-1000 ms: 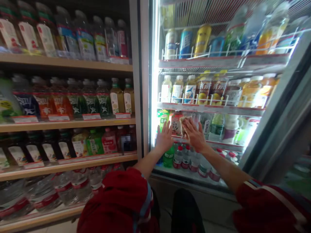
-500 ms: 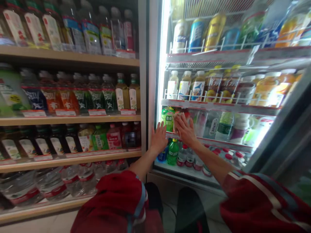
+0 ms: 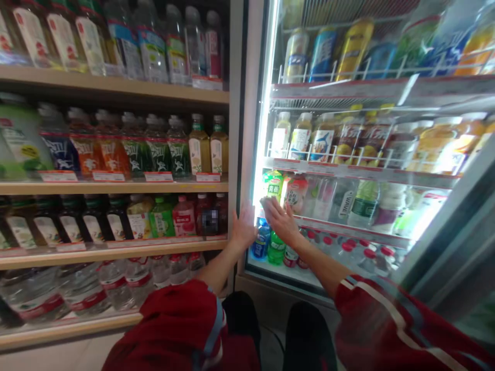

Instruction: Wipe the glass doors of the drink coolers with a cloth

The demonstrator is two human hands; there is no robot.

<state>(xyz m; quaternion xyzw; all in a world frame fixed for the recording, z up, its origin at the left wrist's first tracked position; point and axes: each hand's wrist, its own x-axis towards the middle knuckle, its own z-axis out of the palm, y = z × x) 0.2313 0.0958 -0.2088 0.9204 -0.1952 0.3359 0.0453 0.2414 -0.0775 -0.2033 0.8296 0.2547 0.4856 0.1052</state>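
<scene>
My right hand (image 3: pixel 281 219) lies flat against the lit glass front of a drinks cooler (image 3: pixel 252 129), low at its left side, and presses a cloth that is almost hidden under the palm. My left hand (image 3: pixel 244 226) rests open on the cooler's left edge, fingers spread, close beside the right hand. Behind the glass near the hands stand a green-labelled bottle (image 3: pixel 273 184) and a pink-labelled bottle (image 3: pixel 297 191). Below them are a blue bottle (image 3: pixel 261 242) and a green bottle (image 3: pixel 275 247). Both arms wear red sleeves.
Wooden shelves (image 3: pixel 116 186) packed with bottled drinks fill the left side, with large water bottles (image 3: pixel 116 286) on the lowest shelf. A grey door frame (image 3: pixel 444 242) slants across the right. My dark-trousered knees (image 3: pixel 305 330) are near the cooler's base.
Both hands have slid left and down across the glass, from in front of the middle-shelf bottles to the cooler's left edge. The cloth, plainly seen before, is now mostly covered.
</scene>
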